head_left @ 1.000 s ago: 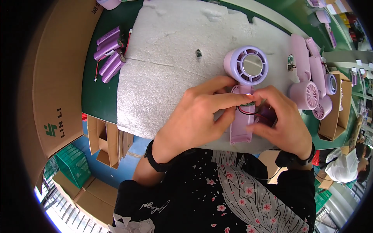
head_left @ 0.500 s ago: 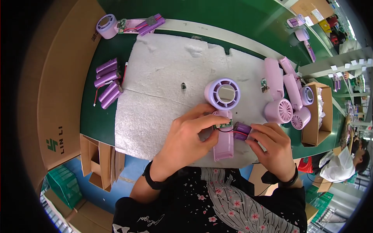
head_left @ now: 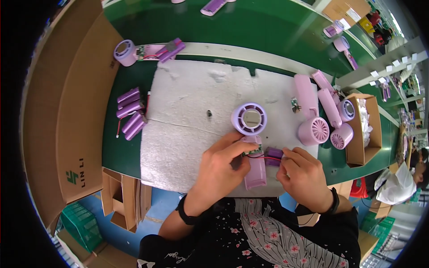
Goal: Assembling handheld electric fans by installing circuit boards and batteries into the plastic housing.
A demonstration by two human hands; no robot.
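A handheld fan with a lilac round head (head_left: pixel 249 119) and an opened pink handle (head_left: pixel 255 174) lies on the white foam sheet, its handle toward me. My left hand (head_left: pixel 222 166) is closed on the fan's handle, index fingertip at the small green circuit board (head_left: pixel 253 149) inside it. Red and black wires run from the board to a purple battery pack (head_left: pixel 273 157) just right of the handle. My right hand (head_left: pixel 304 175) pinches the right end of that pack, its fingers curled and partly hiding it.
Purple battery packs (head_left: pixel 130 111) lie left of the foam sheet (head_left: pixel 187 107). Another opened fan (head_left: pixel 125 52) sits at the back left. Pink fan housings (head_left: pixel 314 131) and a loose circuit board (head_left: pixel 295 105) are at the right, beside an open cardboard box (head_left: pixel 373 131). A tall carton (head_left: pixel 82 102) borders the left.
The whole view has shifted, so the bench sits lower in it. My right fingers have curled in more at the battery pack's end. My left hand keeps its place on the fan.
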